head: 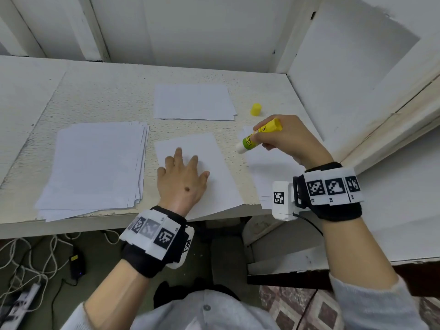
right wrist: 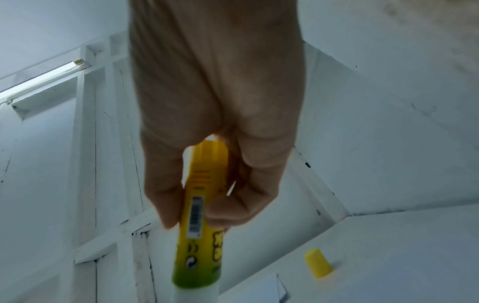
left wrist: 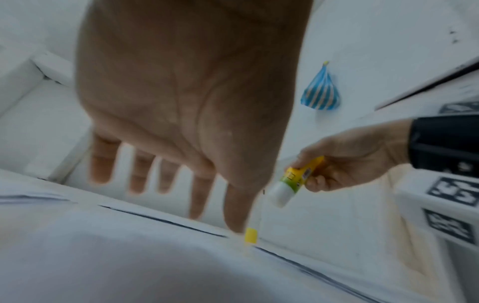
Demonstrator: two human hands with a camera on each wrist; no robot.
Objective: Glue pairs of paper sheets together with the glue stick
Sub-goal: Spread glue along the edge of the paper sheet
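White rough-painted counter point(head: 100, 96) in white-walled corner. Right hand point(head: 285, 139) grip curled round uncapped yellow-green glue stick point(head: 258, 135), tip hovering. Left hand point(head: 182, 179) flat, fingers spread, on single white sheet point(head: 219, 167) beside tip. Yellow cap point(head: 256, 109) beyond grip. Far stack point(head: 194, 102), likely finished pairs; big stack point(head: 95, 163) past left hand likely waiting.

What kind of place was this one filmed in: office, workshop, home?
Probably a makeshift work corner in a home or back room, not an office: a rough white-painted table against worn painted wood panelling, loose cables and a power strip on the floor.
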